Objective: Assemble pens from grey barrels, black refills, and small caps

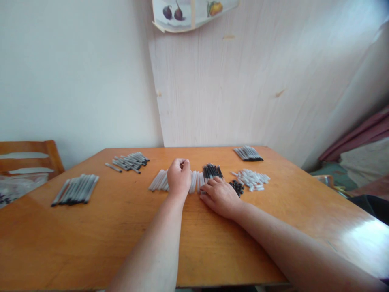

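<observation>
My left hand (180, 176) is held closed above a row of white translucent pen barrels (158, 181). Its fingers curl inward, and whatever they hold is hidden. To its right my right hand (220, 196) rests low with fingers stretched over the right end of the barrels, fingertips touching them. Just beyond those fingers lies a bundle of dark pen refills (212, 171), partly covered by the hand. Small black plugs (236, 187) are heaped beside the right wrist. A pile of white pen caps (252, 179) is spread further right.
Capped pens lie in groups on the wooden table (127, 235): a neat row (75, 190) at left, a loose pile (130, 162) behind it, another bundle (248, 153) at the back right. A wooden chair (53, 156) stands left. The wall (212, 101) borders the far edge.
</observation>
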Available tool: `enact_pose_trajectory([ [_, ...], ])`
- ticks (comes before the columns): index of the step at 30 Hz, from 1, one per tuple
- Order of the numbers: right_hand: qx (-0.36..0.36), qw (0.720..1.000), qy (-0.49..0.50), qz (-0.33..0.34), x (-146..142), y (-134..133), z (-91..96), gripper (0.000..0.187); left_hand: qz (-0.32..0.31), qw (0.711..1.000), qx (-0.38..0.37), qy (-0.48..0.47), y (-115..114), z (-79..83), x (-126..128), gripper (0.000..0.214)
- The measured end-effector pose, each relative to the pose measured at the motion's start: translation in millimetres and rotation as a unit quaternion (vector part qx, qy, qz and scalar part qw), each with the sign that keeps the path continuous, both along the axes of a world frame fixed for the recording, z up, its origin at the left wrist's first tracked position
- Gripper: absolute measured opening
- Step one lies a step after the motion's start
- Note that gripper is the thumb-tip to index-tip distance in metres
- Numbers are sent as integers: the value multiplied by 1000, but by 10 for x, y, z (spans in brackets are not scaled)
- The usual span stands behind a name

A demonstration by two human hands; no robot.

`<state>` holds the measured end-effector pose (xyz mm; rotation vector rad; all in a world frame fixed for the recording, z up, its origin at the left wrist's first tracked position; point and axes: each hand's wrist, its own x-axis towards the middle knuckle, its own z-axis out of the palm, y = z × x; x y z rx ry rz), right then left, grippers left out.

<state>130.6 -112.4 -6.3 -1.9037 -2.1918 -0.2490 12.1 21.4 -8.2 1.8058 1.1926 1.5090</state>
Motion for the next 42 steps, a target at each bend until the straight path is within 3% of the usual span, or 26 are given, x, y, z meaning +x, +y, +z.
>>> enact_pose_trajectory([
  [10, -5, 998, 31, -53, 23, -32, 23, 33, 3, 1000, 15, -8, 31, -15, 6, 32],
  [24, 3, 998, 34, -50, 55, -66, 1, 24, -2, 1000, 16, -14, 3, -3, 13, 29],
  [30, -16, 993, 39, -110, 35, -68, 10, 30, -9, 1000, 12, -3, -29, 28, 11, 29],
  [42, -73, 983, 26, -165, -44, -76, 65, 25, -18, 1000, 20, 4, -44, 23, 31, 27],
])
